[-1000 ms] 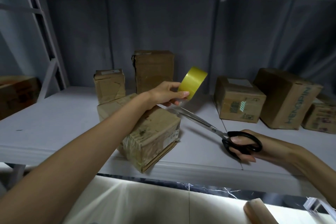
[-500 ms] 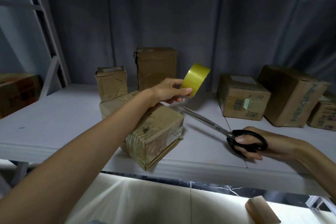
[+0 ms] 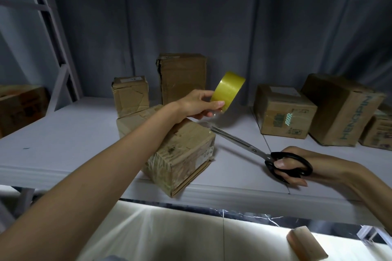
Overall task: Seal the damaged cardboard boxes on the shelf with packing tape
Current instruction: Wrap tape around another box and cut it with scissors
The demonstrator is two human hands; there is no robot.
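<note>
Presently: yellow tape roll (image 3: 228, 90) held up above near box (image 3: 176, 150), pinched by left hand (image 3: 198, 106), thumb on outer face; clear strip runs from roll down to box top. Box at front edge of white shelf (image 3: 63, 142), skewed, wrapped in old tape. Scissors (image 3: 263, 152) gripped by right hand (image 3: 290, 165) through black handles, blades nearly closed, tips at strip by box corner. Further boxes behind: small crumpled box (image 3: 130, 96), tall box (image 3: 182, 79), labelled box (image 3: 283, 112) and HENGPIN box (image 3: 341, 110) to right.
</note>
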